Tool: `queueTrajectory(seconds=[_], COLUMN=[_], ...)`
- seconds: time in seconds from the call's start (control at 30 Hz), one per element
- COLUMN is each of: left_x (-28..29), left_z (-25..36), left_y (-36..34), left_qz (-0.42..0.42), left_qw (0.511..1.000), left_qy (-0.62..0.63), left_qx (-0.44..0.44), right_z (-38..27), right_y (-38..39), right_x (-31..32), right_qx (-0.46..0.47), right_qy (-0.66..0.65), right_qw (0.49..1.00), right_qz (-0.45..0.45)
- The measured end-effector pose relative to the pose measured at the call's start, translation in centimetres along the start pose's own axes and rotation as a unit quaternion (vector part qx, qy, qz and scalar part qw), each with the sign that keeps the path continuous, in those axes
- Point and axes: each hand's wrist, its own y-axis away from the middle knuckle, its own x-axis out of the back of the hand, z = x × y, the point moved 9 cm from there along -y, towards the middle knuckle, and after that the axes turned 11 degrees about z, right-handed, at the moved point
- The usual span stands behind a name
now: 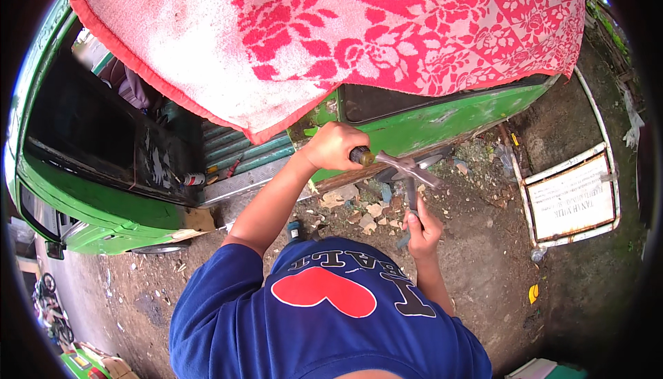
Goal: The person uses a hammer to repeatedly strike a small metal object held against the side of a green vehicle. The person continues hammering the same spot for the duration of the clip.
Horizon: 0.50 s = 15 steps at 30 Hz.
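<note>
My left hand [333, 146] is closed around a short, dark, cylindrical tool handle [359, 156] with a yellowish end facing right. The rest of that tool is hidden by the fist, which is close to the edge of a scraped green vehicle panel [428, 130]. In my right hand [423, 230] is a hammer [409, 169], gripped low on its handle. Its metal head is just right of the handle's yellowish end; whether they touch I cannot tell.
A red-and-white floral blanket [290, 41] drapes over the panel. At left stands the green vehicle body [90, 217], with a ribbed floor [238, 154] and metal sill [242, 179]. Paint flakes [338, 196] litter the ground. A white-framed sign [572, 199] is at right.
</note>
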Motion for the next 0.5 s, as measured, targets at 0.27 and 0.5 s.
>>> queueTrajectory(seconds=[0.27,0.5], left_x=[-0.4,-0.5], left_z=[-0.6,-1.2], left_y=[-0.6,-1.0], left_qz=[-0.017,-0.015], left_qw=[0.999,0.996], left_qy=[0.002,-0.020], left_qx=[0.038,0.081], right_z=[-0.9,-0.3], right_y=[-0.7,-0.9], right_x=[0.2,0.2], right_qx=[0.005,-0.026], right_qy=[-0.026,-0.079], right_qw=[0.999,0.995], right_qz=[0.034,0.061])
